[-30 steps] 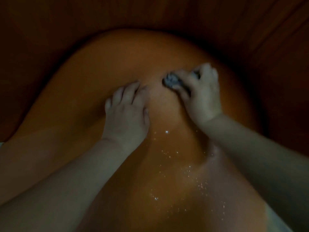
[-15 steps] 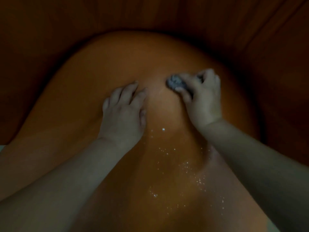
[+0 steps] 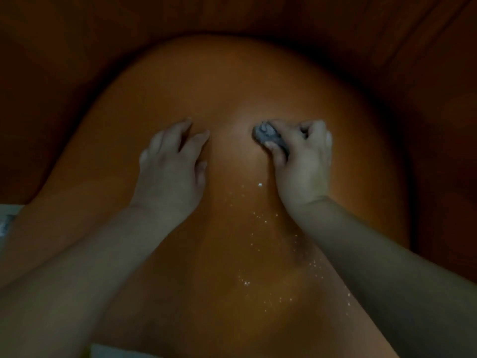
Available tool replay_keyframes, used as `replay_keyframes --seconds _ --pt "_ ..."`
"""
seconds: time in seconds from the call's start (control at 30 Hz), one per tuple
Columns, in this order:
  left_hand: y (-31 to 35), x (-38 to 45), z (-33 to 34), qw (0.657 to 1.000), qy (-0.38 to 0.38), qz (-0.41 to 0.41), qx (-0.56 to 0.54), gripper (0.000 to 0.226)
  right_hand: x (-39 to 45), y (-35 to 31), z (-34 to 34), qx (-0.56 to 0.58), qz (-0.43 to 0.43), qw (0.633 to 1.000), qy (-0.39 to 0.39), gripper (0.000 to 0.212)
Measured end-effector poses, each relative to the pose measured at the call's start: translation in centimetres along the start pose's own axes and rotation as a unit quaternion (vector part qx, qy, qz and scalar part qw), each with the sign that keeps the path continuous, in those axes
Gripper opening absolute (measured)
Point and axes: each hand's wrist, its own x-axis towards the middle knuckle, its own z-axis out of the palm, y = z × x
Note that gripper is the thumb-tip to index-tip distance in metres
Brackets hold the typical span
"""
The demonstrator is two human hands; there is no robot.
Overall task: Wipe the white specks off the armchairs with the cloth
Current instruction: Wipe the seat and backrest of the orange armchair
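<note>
- Cloth [image 3: 268, 135], bunched small and grey, sits in the right hand [image 3: 302, 164], whose grip is clenched round it and pressing it to the orange armchair [image 3: 232, 86], likely to rub hard.
- White specks [image 3: 260, 218] lie scattered nearer the person than that grip, unwiped.
- Left hand [image 3: 173, 171] rests flat, fingers relaxed, beside the grip, probably bracing the cushion.
- Beyond the grip the cushion curves away into shadow.
</note>
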Motion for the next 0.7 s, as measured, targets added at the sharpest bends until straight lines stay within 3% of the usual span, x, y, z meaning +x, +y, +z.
replay_keyframes --seconds 0.07,0.23,0.33,0.5,0.7 --pt "-0.3 -0.8 0.1 1.000 -0.002 -0.001 -0.001 0.051 -0.7 -1.3 0.7 0.009 0.016 1.000 0.011 0.034" --pt "-0.9 -2.9 0.3 1.000 -0.015 0.017 -0.001 0.054 -8.0 -0.9 -0.1 -0.006 -0.089 0.994 -0.070 0.034" --pt "-1.4 -4.1 -0.1 0.999 -0.029 0.020 0.001 0.055 -7.0 0.1 -0.4 -0.026 -0.089 0.995 -0.047 0.032" --pt "-2.3 -5.8 -0.3 0.999 -0.040 0.022 0.008 0.055 -5.1 -3.1 1.9 -0.010 -0.010 1.000 0.015 0.032" --pt "-2.7 -7.0 -0.1 0.999 -0.042 0.030 0.010 0.055 -11.6 -2.5 1.3 -0.016 -0.095 0.994 -0.044 0.035"
